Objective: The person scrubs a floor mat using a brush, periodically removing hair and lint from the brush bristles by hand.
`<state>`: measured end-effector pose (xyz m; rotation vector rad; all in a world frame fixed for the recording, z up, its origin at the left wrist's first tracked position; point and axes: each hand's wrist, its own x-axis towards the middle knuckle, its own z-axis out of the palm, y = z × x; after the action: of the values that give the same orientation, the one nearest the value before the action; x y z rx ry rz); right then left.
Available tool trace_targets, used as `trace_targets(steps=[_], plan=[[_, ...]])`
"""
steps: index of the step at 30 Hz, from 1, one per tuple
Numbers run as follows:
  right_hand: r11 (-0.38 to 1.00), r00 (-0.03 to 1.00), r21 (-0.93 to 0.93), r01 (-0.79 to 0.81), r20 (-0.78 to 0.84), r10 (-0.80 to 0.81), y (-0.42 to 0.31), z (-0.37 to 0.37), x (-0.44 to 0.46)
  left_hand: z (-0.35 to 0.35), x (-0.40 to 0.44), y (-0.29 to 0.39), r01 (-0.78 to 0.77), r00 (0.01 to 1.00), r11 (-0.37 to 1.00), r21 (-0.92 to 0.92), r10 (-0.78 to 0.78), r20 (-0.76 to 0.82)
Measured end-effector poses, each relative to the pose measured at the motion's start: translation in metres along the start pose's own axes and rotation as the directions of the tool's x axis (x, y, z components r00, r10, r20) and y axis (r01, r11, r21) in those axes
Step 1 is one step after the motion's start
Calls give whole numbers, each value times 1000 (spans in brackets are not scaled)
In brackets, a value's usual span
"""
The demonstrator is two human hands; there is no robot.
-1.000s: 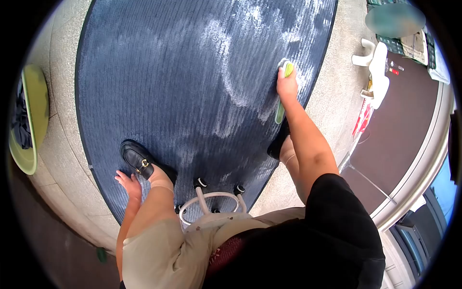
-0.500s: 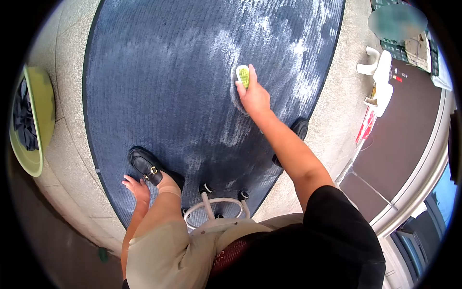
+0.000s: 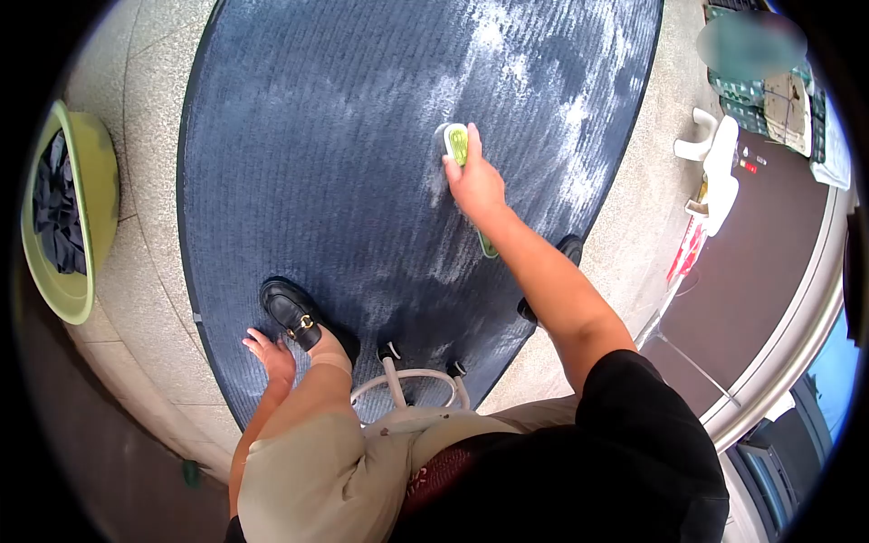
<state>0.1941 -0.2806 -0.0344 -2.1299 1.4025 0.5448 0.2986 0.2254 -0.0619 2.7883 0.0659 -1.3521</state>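
Observation:
A dark blue ribbed mat (image 3: 299, 154) fills the middle of the view, streaked with white suds (image 3: 579, 154) on its upper right part. My right hand (image 3: 477, 188) grips a scrub brush (image 3: 457, 140) with a green and white top, held against the mat. The brush's far end shows below my wrist; its bristles are mostly hidden. At the lower left, my left hand (image 3: 273, 355) hangs with fingers spread over the mat's edge, close to my black loafer (image 3: 291, 309), and holds nothing.
A yellow-green tub (image 3: 101, 181) with dark cloth (image 3: 60, 213) in it stands at the left on the pale tiled floor. Beneath me is a stool with a white ring frame (image 3: 398, 385). White plastic items (image 3: 720, 158) and bundled goods (image 3: 786, 109) lie at the right.
The view has shifted slightly, moving the mat and tub rightward. The brush has turned a little under my right hand, and its green lower end now shows. My left hand stays open.

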Motion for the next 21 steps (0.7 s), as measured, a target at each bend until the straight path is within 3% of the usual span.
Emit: trace_targets(steps=[3, 5, 7, 12, 15, 17, 20, 21], plan=[[999, 961, 24, -23, -276, 29, -32, -52, 116, -4, -4, 1, -21, 999, 999, -38, 22, 30], [995, 952, 23, -96, -290, 99, -52, -68, 138, -7, -7, 0, -33, 999, 997, -64, 35, 36], [986, 936, 148, -74, -332, 120, -46, -36, 117, -1, -5, 4, -14, 1000, 999, -46, 14, -6], [999, 998, 49, 18, 62, -21, -29, 24, -34, 8, -8, 5, 5, 999, 998, -58, -7, -45], [998, 997, -33, 49, 66, -46, -35, -4, 6, 7, -8, 2, -27, 998, 997, -66, 24, -51], [998, 985, -32, 60, -161, -65, -50, -29, 78, 9, -7, -3, -38, 998, 996, -79, 33, -54], [1000, 960, -24, 12, -278, -18, -73, -57, 136, 7, -12, 0, -26, 998, 996, -86, 22, -51], [998, 946, 62, 8, -323, 12, -72, -48, 135, 4, -10, 4, -15, 999, 997, -79, 11, -42]])
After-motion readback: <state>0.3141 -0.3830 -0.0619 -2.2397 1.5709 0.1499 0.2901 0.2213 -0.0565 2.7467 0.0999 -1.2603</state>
